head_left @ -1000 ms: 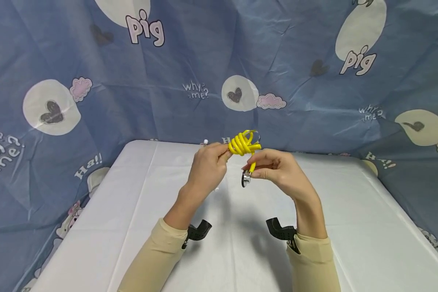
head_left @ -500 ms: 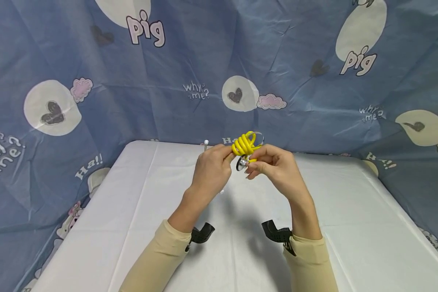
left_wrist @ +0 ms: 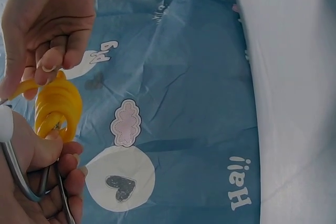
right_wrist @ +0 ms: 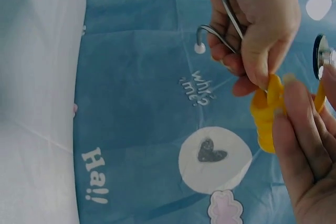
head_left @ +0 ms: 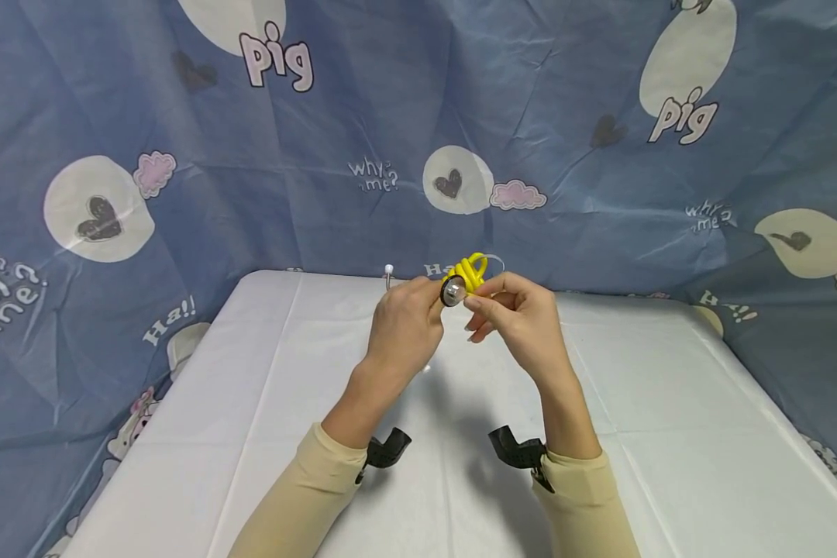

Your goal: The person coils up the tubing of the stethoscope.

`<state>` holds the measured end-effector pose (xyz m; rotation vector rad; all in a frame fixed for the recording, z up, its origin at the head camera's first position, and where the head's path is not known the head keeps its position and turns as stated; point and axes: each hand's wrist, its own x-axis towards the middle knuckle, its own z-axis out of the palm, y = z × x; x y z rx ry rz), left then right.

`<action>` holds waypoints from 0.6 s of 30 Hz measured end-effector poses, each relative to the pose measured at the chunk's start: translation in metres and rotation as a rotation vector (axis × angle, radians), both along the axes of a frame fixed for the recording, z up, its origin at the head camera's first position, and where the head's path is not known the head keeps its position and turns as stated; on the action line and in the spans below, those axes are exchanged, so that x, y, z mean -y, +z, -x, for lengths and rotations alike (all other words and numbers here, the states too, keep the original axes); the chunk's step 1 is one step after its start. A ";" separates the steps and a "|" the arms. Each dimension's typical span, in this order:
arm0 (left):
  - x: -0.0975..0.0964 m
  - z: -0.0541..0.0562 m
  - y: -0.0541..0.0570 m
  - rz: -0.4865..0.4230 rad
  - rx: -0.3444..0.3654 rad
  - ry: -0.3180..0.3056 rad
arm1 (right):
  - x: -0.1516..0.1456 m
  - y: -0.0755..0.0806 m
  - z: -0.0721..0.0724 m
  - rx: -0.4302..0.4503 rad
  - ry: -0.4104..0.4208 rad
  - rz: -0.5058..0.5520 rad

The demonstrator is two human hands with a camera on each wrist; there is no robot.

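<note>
Held up over the table is a stethoscope whose yellow tubing (head_left: pixel 473 268) is wound into a tight coil. My left hand (head_left: pixel 403 322) grips the metal ear tubes (right_wrist: pixel 231 11) right at the coil, thumb pressed along them in the left wrist view. One white eartip (head_left: pixel 388 270) sticks up behind that hand. With thumb and index finger, my right hand (head_left: pixel 525 322) pinches the free tubing end beside the round chest piece (head_left: pixel 453 291). The silver chest piece has a black rim and overlaps the coil's near side in the head view.
Beneath the hands is a table with a white cloth (head_left: pixel 669 387). A blue printed curtain (head_left: pixel 565 101) hangs behind it and along its sides. Black camera mounts (head_left: pixel 388 448) jut inward from both wrists.
My right hand has raised the chest piece up and leftward, from below the coil to its near side by the left hand. The left hand has shifted slightly right, still gripping the ear tubes.
</note>
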<state>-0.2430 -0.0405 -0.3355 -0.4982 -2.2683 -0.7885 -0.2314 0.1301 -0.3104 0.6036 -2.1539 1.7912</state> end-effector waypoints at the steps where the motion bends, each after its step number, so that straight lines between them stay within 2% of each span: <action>1: 0.000 0.000 0.000 -0.003 -0.006 0.000 | 0.001 0.000 0.000 -0.012 -0.025 -0.008; 5: -0.001 0.000 0.001 -0.008 -0.016 -0.003 | 0.007 -0.002 0.000 -0.059 -0.124 0.001; 8: -0.002 -0.002 0.003 -0.001 -0.030 -0.002 | 0.011 -0.002 -0.001 -0.086 -0.163 0.056; 14: -0.002 -0.004 0.005 0.010 -0.063 0.016 | 0.018 -0.002 -0.003 -0.128 -0.186 0.178; 18: -0.003 -0.006 0.007 0.015 -0.057 0.006 | 0.019 -0.003 -0.003 -0.145 -0.177 0.270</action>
